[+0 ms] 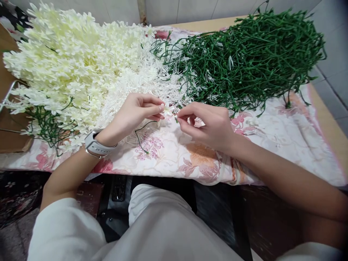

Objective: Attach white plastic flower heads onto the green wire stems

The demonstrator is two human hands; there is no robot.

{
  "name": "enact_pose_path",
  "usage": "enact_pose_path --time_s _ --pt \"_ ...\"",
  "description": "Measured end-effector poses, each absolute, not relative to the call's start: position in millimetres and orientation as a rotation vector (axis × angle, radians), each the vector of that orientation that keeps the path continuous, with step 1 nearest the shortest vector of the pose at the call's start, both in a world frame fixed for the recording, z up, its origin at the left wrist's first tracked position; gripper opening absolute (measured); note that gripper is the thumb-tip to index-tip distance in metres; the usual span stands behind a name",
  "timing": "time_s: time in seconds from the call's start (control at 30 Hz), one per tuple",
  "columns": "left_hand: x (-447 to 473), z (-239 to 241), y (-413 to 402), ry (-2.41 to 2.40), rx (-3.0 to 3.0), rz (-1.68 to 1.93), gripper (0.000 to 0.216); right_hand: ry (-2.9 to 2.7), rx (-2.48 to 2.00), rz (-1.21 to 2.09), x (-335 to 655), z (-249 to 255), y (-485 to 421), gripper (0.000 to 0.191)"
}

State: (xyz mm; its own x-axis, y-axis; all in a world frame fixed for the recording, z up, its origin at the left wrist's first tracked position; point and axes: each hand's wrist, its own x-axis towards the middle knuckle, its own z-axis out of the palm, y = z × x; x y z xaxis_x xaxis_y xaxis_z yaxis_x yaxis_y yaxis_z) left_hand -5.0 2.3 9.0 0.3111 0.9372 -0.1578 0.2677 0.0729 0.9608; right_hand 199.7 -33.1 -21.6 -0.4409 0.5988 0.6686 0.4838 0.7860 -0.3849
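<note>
My left hand (pixel 137 112) is closed in a pinch on a small white artificial flower (pixel 167 109) just above the floral cloth (pixel 272 145). My right hand (pixel 206 123) pinches the tip of a thin green plastic stem (pixel 176 119) right beside that flower. The two hands nearly touch at the fingertips. A loose green stem (pixel 141 136) curves down below my left hand. A grey watch (pixel 95 145) sits on my left wrist.
A big heap of cream artificial flowers (pixel 70 61) fills the left of the cloth, with spiky white pieces (pixel 146 79) in the middle. A tangle of bare green stems (pixel 252 58) lies at the right. A cardboard box (pixel 11 123) stands at the far left. My white-clad knees (pixel 152 224) are below.
</note>
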Motion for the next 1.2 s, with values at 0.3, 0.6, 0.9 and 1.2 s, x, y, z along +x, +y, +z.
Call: enact_pose_path --time_s 0.3,0.6,0.9,1.2 --pt "1 12 -15 1.116 1.502 0.69 0.017 -2.137 -0.784 -0.096 199 -24 -34 0.015" --pt "2 13 -16 1.066 1.494 0.696 0.019 -2.127 -0.769 -0.205 199 -24 -34 0.015" --pt "1 11 -16 1.044 1.491 0.711 0.015 -2.12 -0.779 -0.204 199 -23 -35 0.015" --pt "-2 11 -14 1.018 1.37 0.724 0.035 -2.043 -0.871 -0.03 198 -23 -36 0.013"
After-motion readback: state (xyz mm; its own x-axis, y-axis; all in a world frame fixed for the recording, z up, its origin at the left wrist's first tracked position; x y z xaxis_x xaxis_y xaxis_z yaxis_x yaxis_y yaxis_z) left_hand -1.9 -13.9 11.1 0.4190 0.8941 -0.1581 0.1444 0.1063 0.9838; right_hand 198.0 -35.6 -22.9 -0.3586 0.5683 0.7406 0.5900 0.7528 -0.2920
